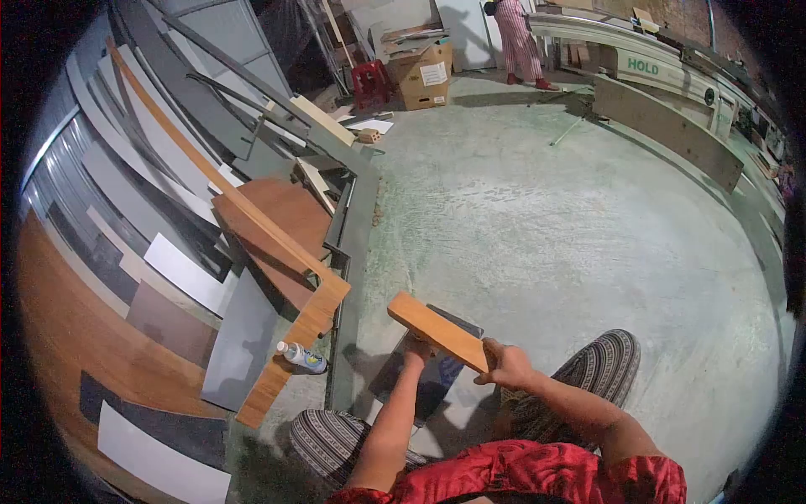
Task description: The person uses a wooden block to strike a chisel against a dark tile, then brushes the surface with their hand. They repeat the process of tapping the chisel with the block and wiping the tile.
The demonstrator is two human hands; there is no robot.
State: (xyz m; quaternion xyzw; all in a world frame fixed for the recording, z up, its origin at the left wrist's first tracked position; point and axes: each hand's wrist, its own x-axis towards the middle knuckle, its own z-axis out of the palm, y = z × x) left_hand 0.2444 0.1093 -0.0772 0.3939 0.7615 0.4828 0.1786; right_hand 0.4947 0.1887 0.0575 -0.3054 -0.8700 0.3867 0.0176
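Observation:
A short, thick orange-brown wooden board (441, 330) is held at a slant in front of my knees. My right hand (508, 367) grips its near right end, thumb and fingers around the edge. From below and to the left, my left hand (417, 349) holds the board's lower side; its fingers are partly hidden by the wood. Beneath the board lies a dark, flat, shiny sheet or panel (428, 388), partly covered by my hands and arms; I cannot make out its kind. A dark strip (457, 321) shows just behind the board.
A white bottle with a blue and yellow label (302, 357) lies on a wooden plank (277, 391) to my left. Many panels and strips (168, 336) lean along the left. A cardboard box (421, 77) and red stool (369, 84) stand far back, near a person (520, 42). Machinery (646, 67) stands at right.

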